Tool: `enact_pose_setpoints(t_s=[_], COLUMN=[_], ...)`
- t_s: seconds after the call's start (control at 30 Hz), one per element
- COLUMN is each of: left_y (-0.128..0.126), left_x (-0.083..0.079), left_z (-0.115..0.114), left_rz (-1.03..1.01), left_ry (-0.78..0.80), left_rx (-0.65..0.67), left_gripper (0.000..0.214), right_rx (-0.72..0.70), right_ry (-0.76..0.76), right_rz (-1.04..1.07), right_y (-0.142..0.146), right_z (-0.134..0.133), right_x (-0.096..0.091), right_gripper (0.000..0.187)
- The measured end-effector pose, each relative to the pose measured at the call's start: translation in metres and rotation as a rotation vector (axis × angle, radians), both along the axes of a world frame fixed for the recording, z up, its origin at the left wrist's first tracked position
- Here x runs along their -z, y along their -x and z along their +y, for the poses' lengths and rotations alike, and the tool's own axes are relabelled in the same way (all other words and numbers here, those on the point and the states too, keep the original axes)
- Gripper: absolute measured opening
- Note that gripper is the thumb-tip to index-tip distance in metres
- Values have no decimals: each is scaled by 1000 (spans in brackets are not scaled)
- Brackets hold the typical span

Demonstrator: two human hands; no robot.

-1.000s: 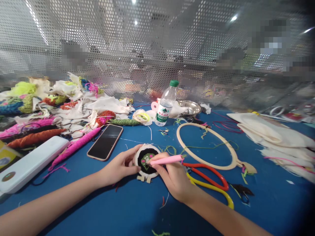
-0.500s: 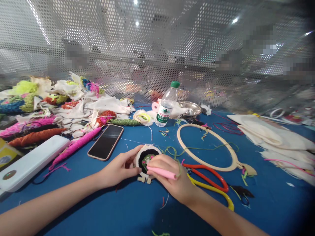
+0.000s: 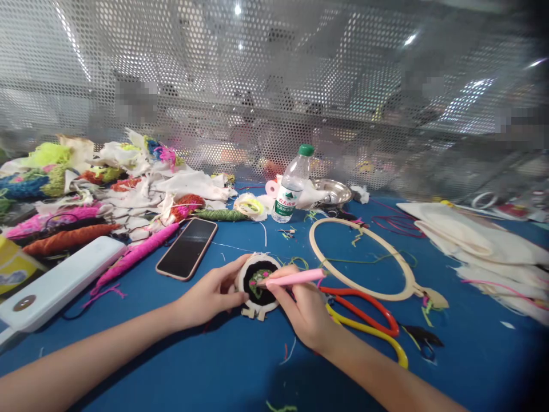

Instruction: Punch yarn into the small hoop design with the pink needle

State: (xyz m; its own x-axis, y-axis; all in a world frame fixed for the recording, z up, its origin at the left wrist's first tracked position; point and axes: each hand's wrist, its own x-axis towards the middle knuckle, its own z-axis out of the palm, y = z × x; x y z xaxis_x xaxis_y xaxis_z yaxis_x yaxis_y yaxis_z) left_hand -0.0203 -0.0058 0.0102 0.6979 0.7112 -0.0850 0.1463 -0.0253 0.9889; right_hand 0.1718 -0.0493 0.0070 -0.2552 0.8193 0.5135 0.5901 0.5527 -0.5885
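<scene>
Head view, near to far: the person's right hand (image 3: 302, 312) has turned its pink punch needle pen (image 3: 294, 278) back to a near-level angle, its tip meeting the green and pink stitching in the small embroidery hoop (image 3: 257, 283). Half a second earlier the pen lay lower across the knuckles, with the hand covering much of the hoop; a second ago it stood much as it does now. The swing suggests one stitch stroke has finished and another is beginning on the same patch of the design.

The right hand is closed round the pen in a writing grip. The left hand (image 3: 210, 294) is curled partly shut, fingertips and thumb pinching the hoop's left rim, and has hardly shifted. The hoop rests on the blue bench (image 3: 180, 355), just in front of the person and between the two hands.

Just right of the right hand lie red-handled scissors (image 3: 364, 309) and yellow-handled scissors (image 3: 369, 335). Beyond them sits a large empty wooden hoop (image 3: 405, 274). Left of the work lie a dark smartphone (image 3: 187, 248) and a white case (image 3: 55, 283). Farther back stand a green-capped water bottle (image 3: 291, 186) and a metal dish (image 3: 332, 190), with heaped yarn and cloth scraps (image 3: 98, 177) at far left and folded white fabric (image 3: 480, 240) at right.
</scene>
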Motion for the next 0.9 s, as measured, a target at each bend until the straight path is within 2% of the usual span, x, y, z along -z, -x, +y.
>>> enact_pose_setpoints(t_s=[0.53,0.73,0.9], left_y=[1,2,2], left_x=[0,-1,-3], left_z=[2,0,-4], left_rz=[-9,61,99], left_ry=[12,-66,-167], left_rx=[20,13,-10], left_gripper=[67,67,67], right_rx=[15,-160,-191], right_ry=[-18,-179,-92], right_rz=[-71,-82,-90], right_y=[1,0,1], right_z=[-2,3,6], right_x=[-5,0,-1], right_gripper=[14,11,8])
